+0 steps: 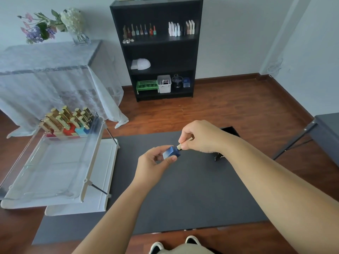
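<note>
Tilted above the dark mat (183,198), the blue nail polish bottle (171,152) sits pinched in the left hand (154,160) while the right hand (200,136) grips its gold cap (185,143), so a cap twisted loose at this angle may spill polish.

Pale grey-white painted walls (238,43) meet a reddish-brown wooden plank floor (229,107) along a brown skirting board (225,79). A tall black open-fronted shelf unit (156,11) stands against the rear wall. To its left, a table draped in white lace cloth (45,57) carries a clear glass vase of artificial flowers (80,39). Illumination is soft, diffuse and even.
</note>
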Available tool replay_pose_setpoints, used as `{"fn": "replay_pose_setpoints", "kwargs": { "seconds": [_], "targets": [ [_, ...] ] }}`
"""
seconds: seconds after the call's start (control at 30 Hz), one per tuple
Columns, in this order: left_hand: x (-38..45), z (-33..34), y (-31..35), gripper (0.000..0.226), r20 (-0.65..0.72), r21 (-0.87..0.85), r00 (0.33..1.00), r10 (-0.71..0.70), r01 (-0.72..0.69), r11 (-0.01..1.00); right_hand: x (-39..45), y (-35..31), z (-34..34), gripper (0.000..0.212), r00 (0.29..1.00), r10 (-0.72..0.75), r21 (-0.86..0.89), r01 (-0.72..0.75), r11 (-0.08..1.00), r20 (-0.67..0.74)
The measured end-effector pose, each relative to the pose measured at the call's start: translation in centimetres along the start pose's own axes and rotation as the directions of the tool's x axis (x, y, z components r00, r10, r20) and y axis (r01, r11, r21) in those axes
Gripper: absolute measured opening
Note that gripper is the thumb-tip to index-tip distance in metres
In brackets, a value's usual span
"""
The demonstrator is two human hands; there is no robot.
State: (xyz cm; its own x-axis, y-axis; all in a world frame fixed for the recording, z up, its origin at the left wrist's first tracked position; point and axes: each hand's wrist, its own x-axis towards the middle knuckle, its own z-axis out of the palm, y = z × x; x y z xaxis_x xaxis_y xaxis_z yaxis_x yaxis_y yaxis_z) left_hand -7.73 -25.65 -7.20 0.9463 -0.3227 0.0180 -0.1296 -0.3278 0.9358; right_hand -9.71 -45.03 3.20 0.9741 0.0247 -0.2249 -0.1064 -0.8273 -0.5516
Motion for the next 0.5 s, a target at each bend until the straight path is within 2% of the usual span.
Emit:
{"fn": "replay_pose_setpoints", "kwargs": {
  "seconds": [0.13,0.23,0.3,0.5],
  "targets": [
    [0.12,-0.10,-0.29,0.030,-0.014,0.018,1.000,-0.018,0.018,1.000,0.05,0.10,-0.43,0.014,0.997,-0.078,-0.174,0.074,0.982,-0.015],
    [0.25,-0.18,-0.33,0.030,-0.034,0.016,0.999,-0.033,0.033,0.999,0.32,0.14,-0.34,0.026,0.996,-0.088,-0.230,0.084,0.970,-0.009],
    [0.27,-0.24,-0.39,0.030,-0.045,0.027,0.998,-0.034,0.035,0.999,0.55,0.18,-0.19,0.026,0.995,-0.100,-0.279,0.096,0.956,0.001],
    [0.09,-0.10,-0.64,0.026,-0.065,0.054,0.998,-0.021,0.025,0.998,0.63,0.72,0.02,0.023,0.994,-0.111,-0.258,0.106,0.960,-0.007]
  ]
}}
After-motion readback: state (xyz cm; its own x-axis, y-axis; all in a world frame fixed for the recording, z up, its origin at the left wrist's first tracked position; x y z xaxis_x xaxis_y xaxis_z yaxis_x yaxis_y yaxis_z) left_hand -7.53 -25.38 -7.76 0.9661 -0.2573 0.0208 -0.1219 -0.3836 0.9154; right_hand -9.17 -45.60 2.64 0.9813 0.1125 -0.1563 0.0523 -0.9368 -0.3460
